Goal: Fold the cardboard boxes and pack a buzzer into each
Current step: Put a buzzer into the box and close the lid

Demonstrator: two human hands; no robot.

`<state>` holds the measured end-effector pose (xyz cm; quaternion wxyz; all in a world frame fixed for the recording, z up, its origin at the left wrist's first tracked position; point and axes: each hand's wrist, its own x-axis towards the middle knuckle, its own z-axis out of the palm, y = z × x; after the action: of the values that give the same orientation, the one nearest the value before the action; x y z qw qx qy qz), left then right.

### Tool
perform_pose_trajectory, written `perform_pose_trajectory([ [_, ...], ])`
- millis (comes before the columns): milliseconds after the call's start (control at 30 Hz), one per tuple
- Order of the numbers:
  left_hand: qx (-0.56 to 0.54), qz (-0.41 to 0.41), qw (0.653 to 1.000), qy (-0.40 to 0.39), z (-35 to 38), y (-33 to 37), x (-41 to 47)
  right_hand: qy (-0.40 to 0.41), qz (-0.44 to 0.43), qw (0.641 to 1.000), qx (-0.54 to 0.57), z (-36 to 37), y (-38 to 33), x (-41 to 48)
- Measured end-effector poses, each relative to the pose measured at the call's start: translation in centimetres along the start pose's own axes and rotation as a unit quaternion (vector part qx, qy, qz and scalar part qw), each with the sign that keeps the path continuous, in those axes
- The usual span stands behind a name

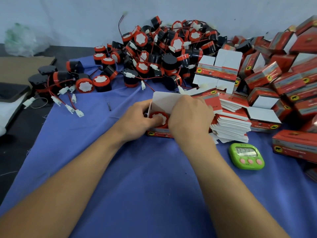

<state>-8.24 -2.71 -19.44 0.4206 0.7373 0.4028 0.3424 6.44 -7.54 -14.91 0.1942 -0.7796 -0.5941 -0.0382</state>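
Observation:
A red cardboard box (pixel 159 133) stands on the blue cloth with its white lid flap (pixel 167 101) raised at the back. A red-and-black buzzer (pixel 158 118) with a white face sits inside it. My left hand (pixel 139 117) curls round the box's left side, its thumb on the buzzer's face. My right hand (pixel 189 117) grips the box's right side and covers that edge of the buzzer. A big heap of loose buzzers (pixel 154 54) with red wires lies behind. A stack of flat boxes (pixel 231 122) sits just right of my right hand.
Packed red boxes (pixel 281 69) pile up at the right, one more (pixel 295 145) near the front right. A green timer (pixel 246 156) lies on the cloth (pixel 120 177). Stray buzzers and white connectors (pixel 68 86) spread at the left, beside brown cardboard (pixel 22 67).

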Motion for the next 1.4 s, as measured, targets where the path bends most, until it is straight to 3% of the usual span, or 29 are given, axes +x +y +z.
perform_pose_trajectory([
  [100,-0.004,-0.008,1.000,0.003,0.2,0.0,0.0,0.031,0.023,0.999,0.032,1.0,0.1,-0.7],
  [233,-0.009,-0.031,0.999,0.030,0.5,0.1,-0.1,-0.020,-0.014,0.998,0.066,1.3,1.5,-0.3],
  [300,-0.014,-0.035,0.999,0.039,0.7,0.2,-0.1,-0.062,-0.047,0.984,0.162,1.1,2.6,-0.2],
  [367,-0.017,-0.037,0.998,0.045,0.8,0.3,-0.1,-0.100,-0.035,0.948,0.300,0.4,3.4,-0.1],
  [433,-0.019,-0.045,0.998,0.047,0.8,0.2,-0.1,-0.093,0.006,0.881,0.463,0.1,3.9,-0.1],
  [500,-0.023,-0.051,0.997,0.049,0.7,0.1,-0.1,-0.079,0.054,0.787,0.609,0.4,4.1,0.3],
  [600,-0.034,-0.048,0.997,0.049,0.7,0.0,-0.1,-0.172,0.067,0.606,0.774,1.1,4.5,0.9],
  [633,-0.034,-0.048,0.997,0.049,0.7,0.0,-0.2,-0.204,0.050,0.581,0.786,1.4,4.8,0.9],
  [667,-0.031,-0.048,0.997,0.050,0.7,0.0,-0.2,-0.221,0.035,0.590,0.776,1.6,4.9,0.9],
  [767,-0.022,-0.049,0.998,0.044,0.7,0.2,-0.2,-0.189,0.058,0.670,0.715,2.3,4.6,0.5],
  [800,-0.019,-0.050,0.998,0.042,0.7,0.2,-0.3,-0.178,0.073,0.676,0.711,2.3,4.4,0.4],
  [933,-0.006,-0.062,0.997,0.052,0.9,0.4,-0.4,-0.229,0.090,0.674,0.696,2.4,4.8,0.7],
  [1000,0.010,-0.071,0.993,0.096,1.5,0.5,-0.5,-0.268,0.077,0.667,0.691,2.2,5.2,0.8],
  [1167,0.075,-0.100,0.971,0.205,3.3,1.1,-0.2,-0.258,0.127,0.612,0.737,2.7,5.5,1.0],
  [1200,0.082,-0.102,0.966,0.222,3.5,1.2,-0.2,-0.253,0.115,0.619,0.734,3.0,5.2,0.9],
  [1300,0.056,-0.114,0.956,0.266,3.8,1.4,-0.3,-0.218,0.051,0.692,0.686,4.1,4.0,0.4],
  [1400,0.072,-0.104,0.968,0.219,3.6,1.6,-0.7,-0.177,0.044,0.724,0.666,4.7,3.6,0.5],
])
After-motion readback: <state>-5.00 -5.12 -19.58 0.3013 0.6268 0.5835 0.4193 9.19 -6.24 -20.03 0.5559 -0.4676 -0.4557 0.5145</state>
